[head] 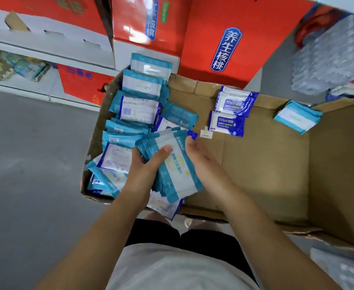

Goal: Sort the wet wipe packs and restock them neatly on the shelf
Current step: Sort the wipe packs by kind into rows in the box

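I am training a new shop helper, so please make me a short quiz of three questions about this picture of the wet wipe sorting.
1. True or false: the left hand grips a stack of teal packs.
2. How many dark blue 75% packs lie together on the bare floor of the cardboard box? A) two B) five C) none
3. Fill the gap: the right hand, beside the stack, has its fingers ___ (straight, or curled into a fist).
Key: 1 true; 2 A; 3 straight.
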{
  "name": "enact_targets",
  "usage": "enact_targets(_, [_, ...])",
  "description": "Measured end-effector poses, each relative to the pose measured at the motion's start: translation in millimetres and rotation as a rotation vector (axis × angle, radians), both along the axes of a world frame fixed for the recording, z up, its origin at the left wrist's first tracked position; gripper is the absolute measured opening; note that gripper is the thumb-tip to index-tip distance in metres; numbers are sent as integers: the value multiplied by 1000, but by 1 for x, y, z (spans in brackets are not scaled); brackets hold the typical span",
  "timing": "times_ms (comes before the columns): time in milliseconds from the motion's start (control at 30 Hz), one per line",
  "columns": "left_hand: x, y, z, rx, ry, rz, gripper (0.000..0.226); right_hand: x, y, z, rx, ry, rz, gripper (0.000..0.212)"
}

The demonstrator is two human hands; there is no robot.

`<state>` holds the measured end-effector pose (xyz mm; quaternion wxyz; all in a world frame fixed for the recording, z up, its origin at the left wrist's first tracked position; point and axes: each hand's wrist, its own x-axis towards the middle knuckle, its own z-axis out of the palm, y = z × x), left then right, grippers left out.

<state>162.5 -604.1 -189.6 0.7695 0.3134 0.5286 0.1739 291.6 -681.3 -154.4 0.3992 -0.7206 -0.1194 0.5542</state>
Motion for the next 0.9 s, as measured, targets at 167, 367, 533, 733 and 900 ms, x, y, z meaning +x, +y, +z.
enact_targets(167, [46, -54, 8, -67, -44, -146, 50, 19, -46, -4, -76, 116, -73, 63])
enact_targets(367, [104, -113, 5, 22, 43, -477, 48, 78, -128, -3, -45, 191, -165, 59])
enact_targets(533, [160, -149, -2, 8, 3, -597, 90, 145, -173, -13, -81, 103, -76, 59])
enact_targets(733, [219, -149, -34, 451, 194, -706, 73, 245, -189, -45, -82, -75, -108, 76])
enact_targets(900, [232, -116, -99, 956, 703, -1064, 61, 336, -167, -86, -132, -685, 226, 81])
